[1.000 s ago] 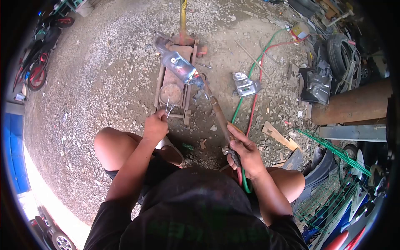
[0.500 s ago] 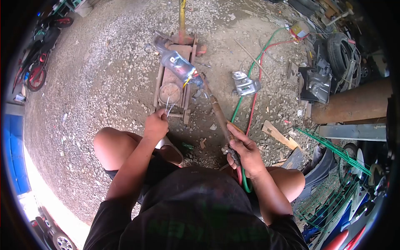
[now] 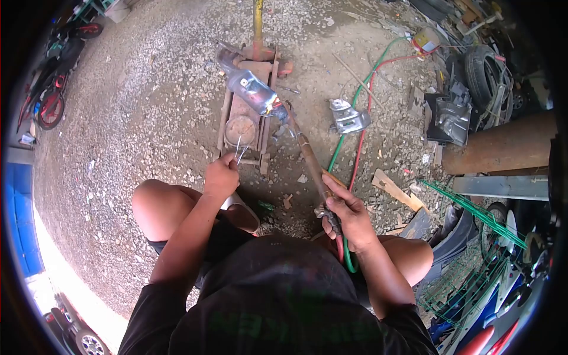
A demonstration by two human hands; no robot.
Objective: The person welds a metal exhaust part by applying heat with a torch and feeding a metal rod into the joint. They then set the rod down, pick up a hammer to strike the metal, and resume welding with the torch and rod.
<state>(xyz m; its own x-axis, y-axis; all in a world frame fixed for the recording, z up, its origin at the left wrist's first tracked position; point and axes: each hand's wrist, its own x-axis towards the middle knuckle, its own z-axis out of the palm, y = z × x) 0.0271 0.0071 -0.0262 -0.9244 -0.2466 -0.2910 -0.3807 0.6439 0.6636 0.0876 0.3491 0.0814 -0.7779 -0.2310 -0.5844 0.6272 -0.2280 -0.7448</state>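
My right hand (image 3: 349, 216) is wrapped round the handle of a long gas torch (image 3: 309, 155), which has a red and a green hose at its lower end. The torch's tip is at the right end of a shiny metal canister (image 3: 253, 92), where a small orange glow shows. That canister lies slantwise across a rusty floor jack (image 3: 241, 129) with a round saddle. Pinched in my left hand (image 3: 222, 177) is a thin bent wire (image 3: 239, 146), held over the near end of the jack.
A crumpled metal shield (image 3: 349, 116) lies on the gravel beside the green and red hoses (image 3: 359, 142). At the right are a rusty cylinder (image 3: 503, 145), a tire (image 3: 482, 74) and a green wire rack (image 3: 473, 213). Motorcycles (image 3: 53, 89) stand at the far left.
The yellow flame at the canister's right end has shrunk to a small orange glow. Both hands have hardly moved.
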